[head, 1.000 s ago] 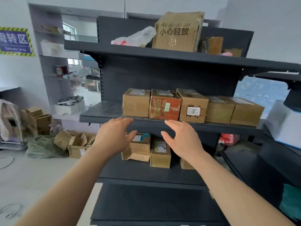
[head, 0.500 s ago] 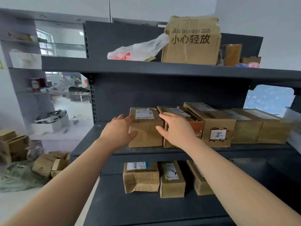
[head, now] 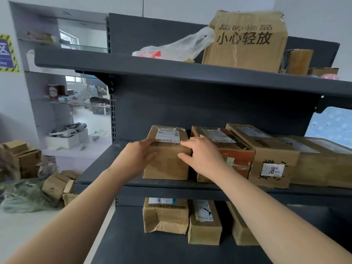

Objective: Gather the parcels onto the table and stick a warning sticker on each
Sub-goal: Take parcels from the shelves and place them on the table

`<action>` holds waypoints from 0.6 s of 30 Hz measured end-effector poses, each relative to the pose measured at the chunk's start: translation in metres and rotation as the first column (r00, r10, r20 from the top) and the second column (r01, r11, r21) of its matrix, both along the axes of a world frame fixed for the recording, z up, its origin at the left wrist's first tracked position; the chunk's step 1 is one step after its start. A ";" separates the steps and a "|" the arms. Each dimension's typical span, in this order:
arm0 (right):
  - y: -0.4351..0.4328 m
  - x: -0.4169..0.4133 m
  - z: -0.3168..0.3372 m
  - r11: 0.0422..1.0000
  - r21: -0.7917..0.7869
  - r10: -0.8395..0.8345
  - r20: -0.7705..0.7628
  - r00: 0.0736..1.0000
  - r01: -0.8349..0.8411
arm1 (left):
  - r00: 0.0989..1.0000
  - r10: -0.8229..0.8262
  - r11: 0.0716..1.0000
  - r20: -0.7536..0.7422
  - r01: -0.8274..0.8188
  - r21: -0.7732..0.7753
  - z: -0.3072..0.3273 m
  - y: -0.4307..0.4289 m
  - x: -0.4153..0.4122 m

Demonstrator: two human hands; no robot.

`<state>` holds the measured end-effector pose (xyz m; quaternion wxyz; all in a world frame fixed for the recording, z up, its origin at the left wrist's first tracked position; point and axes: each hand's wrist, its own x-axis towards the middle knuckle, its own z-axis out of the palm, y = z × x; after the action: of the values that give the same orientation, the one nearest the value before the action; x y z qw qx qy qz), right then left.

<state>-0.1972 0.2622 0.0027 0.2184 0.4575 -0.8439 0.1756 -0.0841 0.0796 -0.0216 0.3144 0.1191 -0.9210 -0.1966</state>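
Far left, wall: blue sign (head: pixel 5 53) with a yellow-and-black border. Floor below it: crushed cardboard boxes (head: pixel 57 184). Behind them: white shelving (head: pixel 62 141) bearing a headset (head: pixel 66 131).

Centre: dark grey shelf unit (head: pixel 190 109), 3 tiers in view.

Top tier: 1 plastic bag (head: pixel 179 46), its end touching 1 large carton (head: pixel 245 40) printed with black characters.

Middle tier: 5 parcels in a row, side by side.
- Leftmost parcel (head: pixel 167 166): plain brown, white label on top, standing flat on the tier close to its front edge.
- Left hand (head: pixel 137 159): fingers curled over the parcel's upper left edge, thumb on the front face, grasping it.
- Right hand (head: pixel 202 155): fingers slipped into the gap between this parcel and the orange-brown parcel (head: pixel 238 159), thumb on the front face, grasping the right side.
- Tagged parcel (head: pixel 270 162): white tag on its front, touching the orange-brown one.
- 2 plain parcels (head: pixel 312 164) further right, partly cut off by the frame edge.

Bottom tier: 3 parcels, namely 1 dented parcel (head: pixel 165 216), 1 narrow parcel (head: pixel 204 223) just beside it, and 1 partly hidden parcel (head: pixel 242 231) behind the right forearm.
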 end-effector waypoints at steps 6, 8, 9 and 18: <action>-0.019 0.015 -0.001 0.995 -0.050 0.087 0.031 0.996 -0.085 | 0.999 0.022 1.000 -0.039 -0.021 0.014 -0.005 -0.025 0.031; -0.022 0.016 0.000 0.992 -0.104 0.088 0.116 0.989 -0.076 | 0.999 0.005 1.000 -0.045 -0.004 0.014 -0.006 -0.031 0.037; -0.023 0.016 -0.001 0.990 -0.121 0.088 0.171 0.981 -0.067 | 0.999 -0.004 1.000 -0.046 0.005 0.014 -0.006 -0.035 0.038; -0.032 0.031 -0.016 0.989 -0.147 0.076 0.381 0.921 -0.020 | 0.990 -0.139 0.980 0.038 0.132 0.152 -0.006 -0.052 0.026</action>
<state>-0.1660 0.2302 -0.0132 0.0753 0.4181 -0.8444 0.3263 -0.0579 0.0274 -0.0275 0.2680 0.0840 -0.9171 -0.2829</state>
